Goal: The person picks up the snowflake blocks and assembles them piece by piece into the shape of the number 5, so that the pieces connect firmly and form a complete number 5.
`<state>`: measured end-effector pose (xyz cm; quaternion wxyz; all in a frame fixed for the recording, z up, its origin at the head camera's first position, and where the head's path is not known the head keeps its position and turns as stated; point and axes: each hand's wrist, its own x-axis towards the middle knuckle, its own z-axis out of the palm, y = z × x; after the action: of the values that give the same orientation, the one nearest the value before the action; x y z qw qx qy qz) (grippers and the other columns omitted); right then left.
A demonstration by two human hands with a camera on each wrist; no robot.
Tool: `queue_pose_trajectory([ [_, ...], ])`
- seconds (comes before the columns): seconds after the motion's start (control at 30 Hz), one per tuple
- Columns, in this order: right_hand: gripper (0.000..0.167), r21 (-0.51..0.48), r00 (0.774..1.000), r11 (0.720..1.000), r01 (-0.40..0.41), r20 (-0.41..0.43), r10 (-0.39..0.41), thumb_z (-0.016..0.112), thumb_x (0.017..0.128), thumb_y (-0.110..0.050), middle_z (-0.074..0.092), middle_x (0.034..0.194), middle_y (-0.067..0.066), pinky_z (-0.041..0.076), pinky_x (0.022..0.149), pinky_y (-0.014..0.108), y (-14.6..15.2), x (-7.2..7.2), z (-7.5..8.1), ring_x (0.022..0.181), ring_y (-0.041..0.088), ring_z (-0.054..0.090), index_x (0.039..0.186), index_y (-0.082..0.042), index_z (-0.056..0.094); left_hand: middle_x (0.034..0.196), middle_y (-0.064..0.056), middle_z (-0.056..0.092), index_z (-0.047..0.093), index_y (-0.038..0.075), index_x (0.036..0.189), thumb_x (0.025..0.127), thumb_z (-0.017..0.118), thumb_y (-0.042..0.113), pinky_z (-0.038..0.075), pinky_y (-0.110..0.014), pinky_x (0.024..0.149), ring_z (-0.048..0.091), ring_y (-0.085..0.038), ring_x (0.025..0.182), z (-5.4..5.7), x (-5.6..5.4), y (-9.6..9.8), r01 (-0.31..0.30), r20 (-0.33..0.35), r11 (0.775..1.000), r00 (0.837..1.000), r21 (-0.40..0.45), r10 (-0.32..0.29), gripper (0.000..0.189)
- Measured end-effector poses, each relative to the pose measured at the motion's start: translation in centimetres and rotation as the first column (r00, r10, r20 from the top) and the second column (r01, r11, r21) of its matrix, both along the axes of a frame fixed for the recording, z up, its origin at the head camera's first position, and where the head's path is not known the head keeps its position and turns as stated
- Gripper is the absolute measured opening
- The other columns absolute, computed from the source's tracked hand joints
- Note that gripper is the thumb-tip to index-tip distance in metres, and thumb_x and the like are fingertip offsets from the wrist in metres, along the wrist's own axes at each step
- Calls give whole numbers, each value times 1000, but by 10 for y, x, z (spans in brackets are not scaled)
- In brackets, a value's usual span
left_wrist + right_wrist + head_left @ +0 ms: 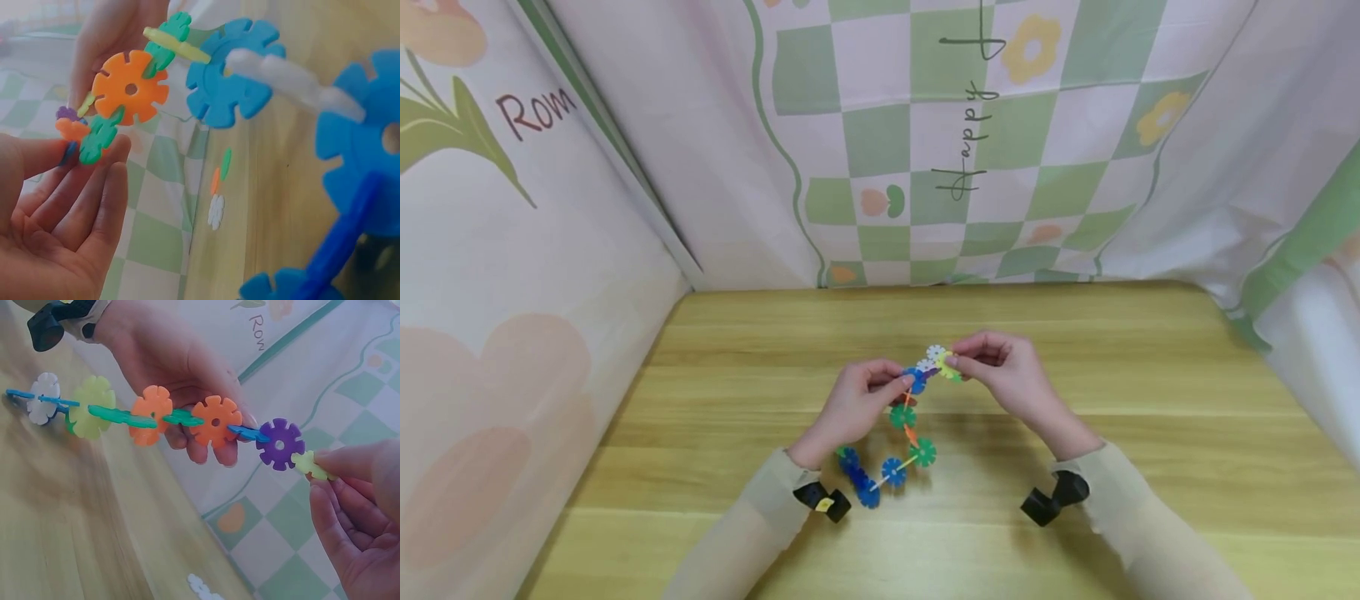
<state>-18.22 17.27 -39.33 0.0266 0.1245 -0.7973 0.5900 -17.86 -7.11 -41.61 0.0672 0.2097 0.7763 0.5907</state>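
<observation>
A chain of slotted plastic snowflake discs hangs between both hands in a loop over the table. My left hand (853, 404) pinches a blue disc (245, 433) near one end, between an orange disc (216, 422) and a purple disc (280, 444). At that end, thumb and fingers of my right hand (1006, 372) pinch a yellow disc (310, 465) that meets the purple one's edge. Green disc (923, 452) and blue disc (893, 472) belong to the lower part of the chain, which trails back toward the left wrist.
Loose white disc (215, 212), orange disc (215, 180) and green disc (226, 164) lie on the wooden table (700, 467) beyond the hands. Printed cloth (880, 142) hangs at the back, with more cloth along both sides.
</observation>
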Motion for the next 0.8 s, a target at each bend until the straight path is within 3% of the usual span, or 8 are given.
queue_pose_trajectory([
  [0.3, 16, -85, 1000, 996, 19, 0, -19, 77, 93, -9, 74, 93, 10, 59, 69, 29, -5, 1, -3, 75, 21, 68, 102, 3, 73, 98, -20, 74, 71, 0, 109, 104, 62, 21, 60, -30, 77, 73, -18, 83, 0, 3, 1, -9, 19, 998, 1000, 65, 7, 23],
  [0.47, 15, -135, 1000, 991, 22, -15, -25, 77, 92, -7, 74, 93, 10, 59, 68, 29, -6, 0, -6, 74, 20, 68, 100, 5, 72, 98, -22, 74, 71, -1, 109, 104, 62, 20, 60, -30, 76, 74, -19, 83, -1, 3, 3, -8, 26, 995, 1000, 96, 5, 23],
  [0.8, 16, -145, 999, 988, 44, -16, -47, 78, 92, -9, 74, 94, 9, 60, 70, 36, -11, -3, -12, 75, 22, 69, 100, 4, 74, 98, -22, 73, 71, 0, 107, 104, 62, 18, 60, -30, 75, 73, -18, 82, -2, 2, 5, -29, 19, 995, 999, 92, 27, 20],
])
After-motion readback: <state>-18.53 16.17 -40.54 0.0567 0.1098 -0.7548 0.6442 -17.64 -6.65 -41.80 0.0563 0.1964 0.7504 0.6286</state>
